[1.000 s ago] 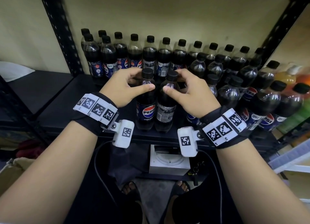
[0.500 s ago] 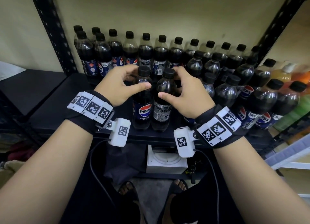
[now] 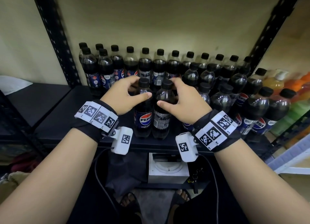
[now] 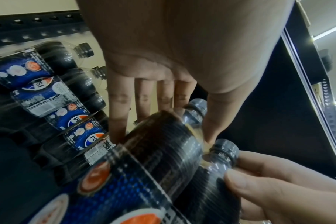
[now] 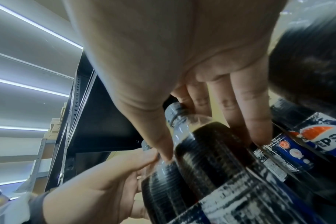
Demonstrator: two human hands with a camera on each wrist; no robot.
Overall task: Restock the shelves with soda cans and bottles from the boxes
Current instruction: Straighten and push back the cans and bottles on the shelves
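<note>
Two dark Pepsi bottles stand side by side near the front of the black shelf [image 3: 55, 123]. My left hand [image 3: 124, 94] grips the shoulder of the left bottle [image 3: 143, 116], thumb in front and fingers behind its neck. My right hand [image 3: 181, 97] grips the right bottle [image 3: 161, 119] the same way. In the left wrist view my left hand [image 4: 159, 118] wraps the left bottle [image 4: 159, 151]. The right wrist view shows my right hand [image 5: 211, 121] round the right bottle [image 5: 211, 151], with the left hand [image 5: 109, 178] beside it.
A row of Pepsi bottles [image 3: 159, 64] lines the back wall, and more bottles [image 3: 238, 92] fill the shelf's right side. Orange and green drink bottles [image 3: 295, 96] stand on the far right. Black uprights [image 3: 55, 34] frame the bay. A white box [image 3: 167, 170] sits below.
Both hands have pushed the two bottles slightly deeper onto the shelf, toward the back row. The grips are unchanged.
</note>
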